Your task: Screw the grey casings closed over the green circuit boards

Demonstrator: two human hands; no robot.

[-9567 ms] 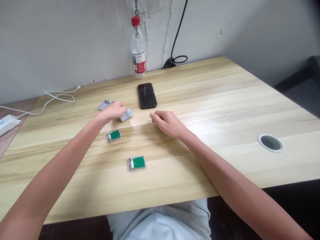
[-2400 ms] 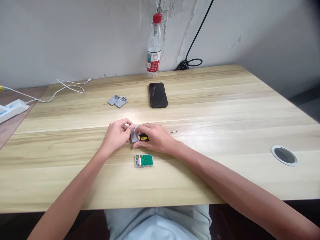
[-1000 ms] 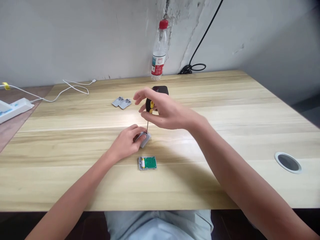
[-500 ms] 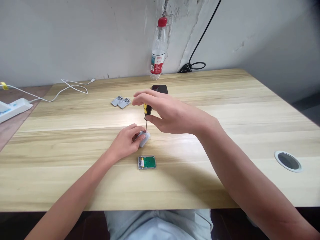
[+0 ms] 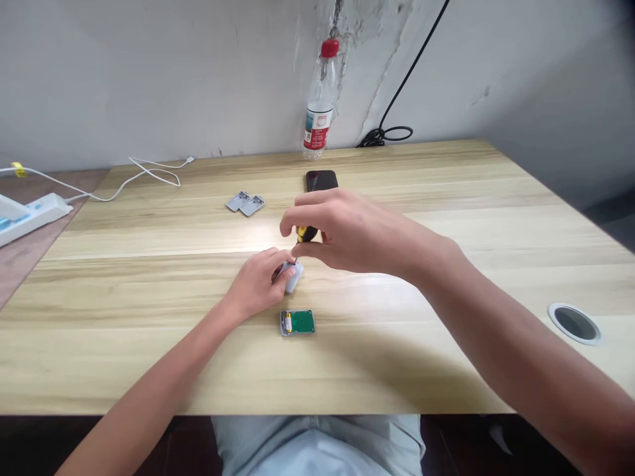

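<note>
My left hand (image 5: 262, 281) grips a small light-grey case (image 5: 294, 278) on the wooden table, thumb on its top. Above it, my right hand (image 5: 342, 231) has its fingers around the yellow and black handle of a screwdriver (image 5: 307, 234). The screwdriver's thin shaft slants down to the upper edge of the case; its tip is too small to make out. Nearer the table's front edge lies an opened device (image 5: 301, 322) with a green circuit board and a battery at its left side. Two grey cover pieces (image 5: 253, 205) lie beyond my left hand.
A black phone (image 5: 321, 180) lies behind my right hand. A clear bottle (image 5: 318, 119) with a red cap stands by the wall. At the left are a white cable (image 5: 112, 196) and a power strip (image 5: 40, 215). A round grommet (image 5: 574, 323) sits at the right.
My right hand is lower, its fingers curled more around the screwdriver handle, and the handle leans further to the right. The whole view has shifted slightly.
</note>
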